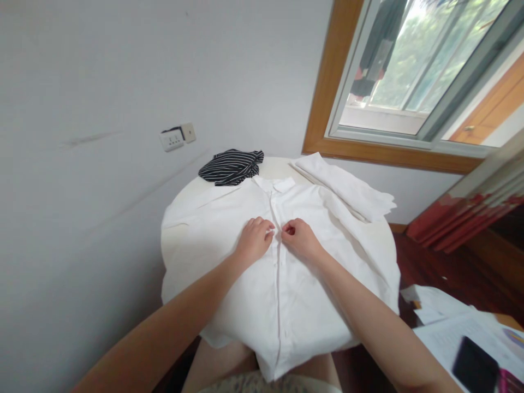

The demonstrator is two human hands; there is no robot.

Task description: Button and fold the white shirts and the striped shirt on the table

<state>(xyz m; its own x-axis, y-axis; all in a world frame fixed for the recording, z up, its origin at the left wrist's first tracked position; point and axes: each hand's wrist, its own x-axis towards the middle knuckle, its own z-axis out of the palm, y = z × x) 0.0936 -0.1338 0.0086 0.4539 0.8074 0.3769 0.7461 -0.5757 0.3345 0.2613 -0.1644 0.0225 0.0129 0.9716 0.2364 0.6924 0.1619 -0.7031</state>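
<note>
A white button-up shirt [303,273] lies spread front up over a round white table [192,188], collar at the far side and hem hanging over the near edge. My left hand [256,237] pinches the edge of the front opening a little below the collar. Across the opening, my right hand [298,234] is closed with fingertips pressed together on the other front edge. Small buttons run down the placket below my hands. Whether a button sits between my fingers is too small to make out.
A black-and-white striped cloth [233,166] lies at the table's back left. Folded white cloth [344,188] rests at the back right. Beyond are a wall socket [172,140] and a window. At lower right are papers [446,327] and a dark phone [475,363].
</note>
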